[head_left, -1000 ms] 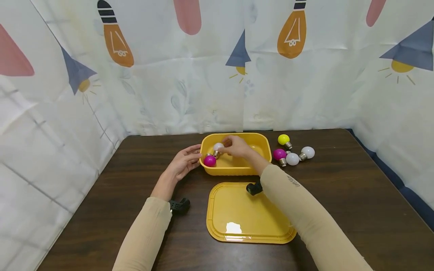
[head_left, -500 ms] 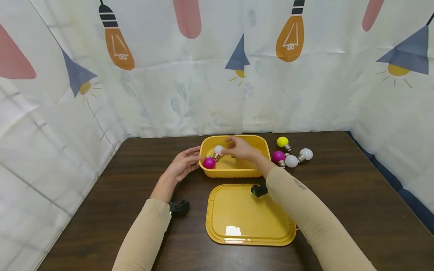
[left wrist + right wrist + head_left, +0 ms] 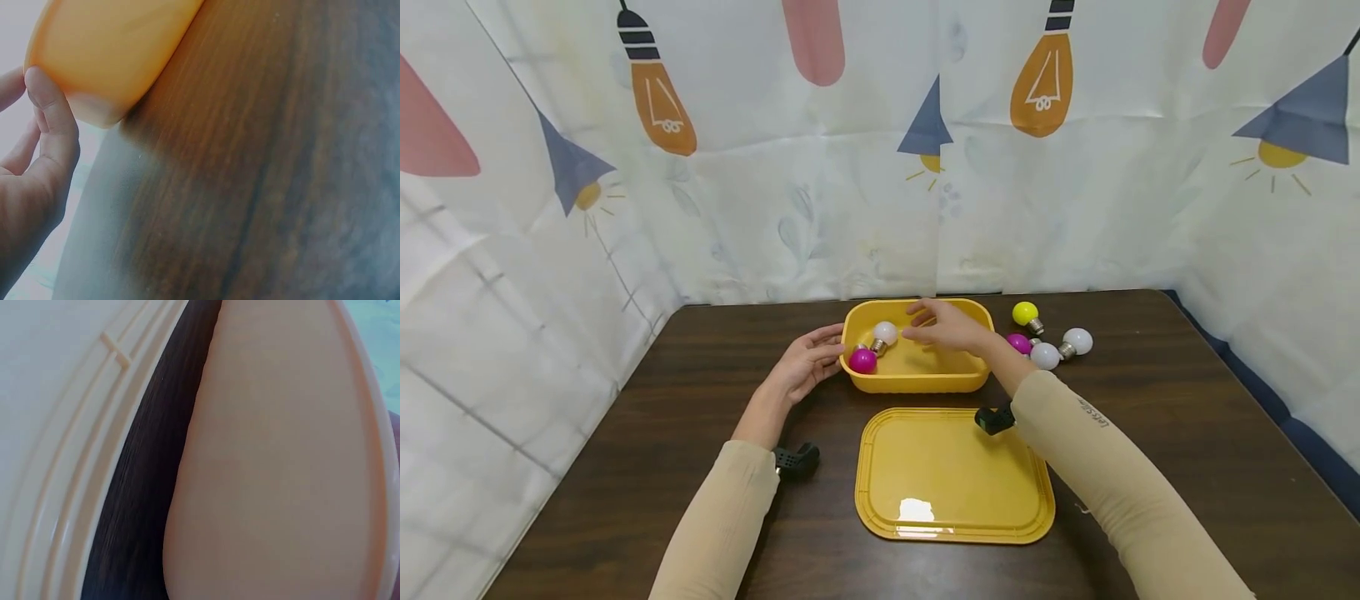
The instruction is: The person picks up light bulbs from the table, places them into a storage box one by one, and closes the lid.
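Observation:
Inside the yellow plastic box [image 3: 917, 383], a white light bulb [image 3: 885, 332] and a magenta bulb [image 3: 862, 361] lie close together at the left end. My left hand [image 3: 805, 362] rests its fingertips and thumb against the box's left rim; the left wrist view shows the thumb touching the orange-looking wall [image 3: 119, 50]. Over the right half of the box is my right hand [image 3: 951, 327], its fingers loosely bent and holding nothing, a short gap right of the white bulb. The right wrist view shows mostly the box's outer wall [image 3: 275, 462].
A yellow lid [image 3: 955, 475] lies flat in front of the box. Right of the box are a yellow bulb [image 3: 1025, 313], a magenta bulb [image 3: 1018, 342] partly behind my right forearm, and white bulbs, one nearer [image 3: 1045, 357]. A patterned curtain [image 3: 820, 208] hangs behind the table.
My right hand has let go of the white bulb, which stays in the box, and has drawn away to the right. The left hand has stayed at the rim.

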`<state>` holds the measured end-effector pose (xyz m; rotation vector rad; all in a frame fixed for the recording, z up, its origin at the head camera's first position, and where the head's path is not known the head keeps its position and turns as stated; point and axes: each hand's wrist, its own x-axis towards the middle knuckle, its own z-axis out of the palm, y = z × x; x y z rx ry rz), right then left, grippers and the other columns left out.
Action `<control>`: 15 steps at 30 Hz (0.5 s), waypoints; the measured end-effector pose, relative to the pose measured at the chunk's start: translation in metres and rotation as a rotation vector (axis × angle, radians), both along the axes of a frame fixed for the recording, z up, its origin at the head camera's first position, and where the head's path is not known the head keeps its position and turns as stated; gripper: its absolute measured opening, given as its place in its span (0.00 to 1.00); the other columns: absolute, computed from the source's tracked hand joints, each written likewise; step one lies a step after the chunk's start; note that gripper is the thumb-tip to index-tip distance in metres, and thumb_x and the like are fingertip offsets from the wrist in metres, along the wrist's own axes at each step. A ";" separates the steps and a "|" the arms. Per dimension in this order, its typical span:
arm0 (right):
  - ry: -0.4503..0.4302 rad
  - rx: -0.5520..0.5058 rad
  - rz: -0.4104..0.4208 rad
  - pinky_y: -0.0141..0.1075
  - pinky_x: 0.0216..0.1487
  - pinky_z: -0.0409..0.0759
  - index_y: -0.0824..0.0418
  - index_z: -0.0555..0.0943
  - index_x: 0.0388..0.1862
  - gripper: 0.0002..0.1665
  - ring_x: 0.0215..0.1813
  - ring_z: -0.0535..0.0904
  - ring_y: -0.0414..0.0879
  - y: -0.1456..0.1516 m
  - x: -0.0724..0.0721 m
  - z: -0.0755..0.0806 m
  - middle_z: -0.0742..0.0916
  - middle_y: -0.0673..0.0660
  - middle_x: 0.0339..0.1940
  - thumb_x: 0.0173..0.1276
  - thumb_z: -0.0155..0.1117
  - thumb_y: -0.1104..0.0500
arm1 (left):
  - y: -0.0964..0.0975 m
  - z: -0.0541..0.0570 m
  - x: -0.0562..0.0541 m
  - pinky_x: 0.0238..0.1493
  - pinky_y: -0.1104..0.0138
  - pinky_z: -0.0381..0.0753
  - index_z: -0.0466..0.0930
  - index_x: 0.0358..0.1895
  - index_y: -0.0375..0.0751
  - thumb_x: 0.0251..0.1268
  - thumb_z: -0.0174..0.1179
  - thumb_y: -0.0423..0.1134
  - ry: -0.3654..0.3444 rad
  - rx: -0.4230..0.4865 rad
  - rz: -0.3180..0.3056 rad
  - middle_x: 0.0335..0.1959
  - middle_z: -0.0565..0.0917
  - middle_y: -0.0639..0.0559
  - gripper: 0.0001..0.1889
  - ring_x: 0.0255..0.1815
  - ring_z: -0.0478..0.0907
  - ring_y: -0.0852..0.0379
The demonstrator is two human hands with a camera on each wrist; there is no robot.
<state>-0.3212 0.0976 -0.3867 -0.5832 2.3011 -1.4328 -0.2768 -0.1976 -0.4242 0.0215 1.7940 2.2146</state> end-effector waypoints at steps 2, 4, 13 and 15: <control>0.001 -0.003 0.017 0.49 0.57 0.82 0.67 0.70 0.72 0.33 0.60 0.80 0.63 0.002 0.000 0.001 0.78 0.66 0.63 0.75 0.68 0.55 | -0.001 -0.001 0.000 0.48 0.67 0.84 0.63 0.77 0.36 0.78 0.56 0.29 -0.004 0.005 0.004 0.68 0.72 0.34 0.28 0.48 0.83 0.54; 0.004 -0.016 0.022 0.50 0.58 0.82 0.68 0.70 0.71 0.32 0.60 0.80 0.63 0.005 0.000 0.003 0.79 0.66 0.63 0.75 0.67 0.55 | -0.001 -0.001 0.000 0.47 0.68 0.84 0.63 0.77 0.36 0.78 0.56 0.29 -0.007 0.010 0.007 0.68 0.72 0.34 0.27 0.47 0.83 0.55; 0.047 -0.112 -0.008 0.56 0.63 0.77 0.73 0.71 0.70 0.30 0.63 0.78 0.64 0.018 0.007 0.014 0.79 0.66 0.64 0.78 0.64 0.56 | -0.001 -0.002 -0.001 0.48 0.67 0.84 0.63 0.76 0.35 0.78 0.56 0.29 0.000 0.019 0.005 0.67 0.73 0.34 0.28 0.48 0.83 0.54; 0.062 -0.112 -0.017 0.57 0.63 0.77 0.73 0.72 0.69 0.30 0.62 0.79 0.61 0.021 0.009 0.016 0.79 0.65 0.63 0.78 0.64 0.55 | 0.000 -0.002 -0.001 0.48 0.67 0.84 0.64 0.76 0.35 0.78 0.57 0.29 0.000 0.017 0.002 0.65 0.74 0.36 0.28 0.48 0.83 0.54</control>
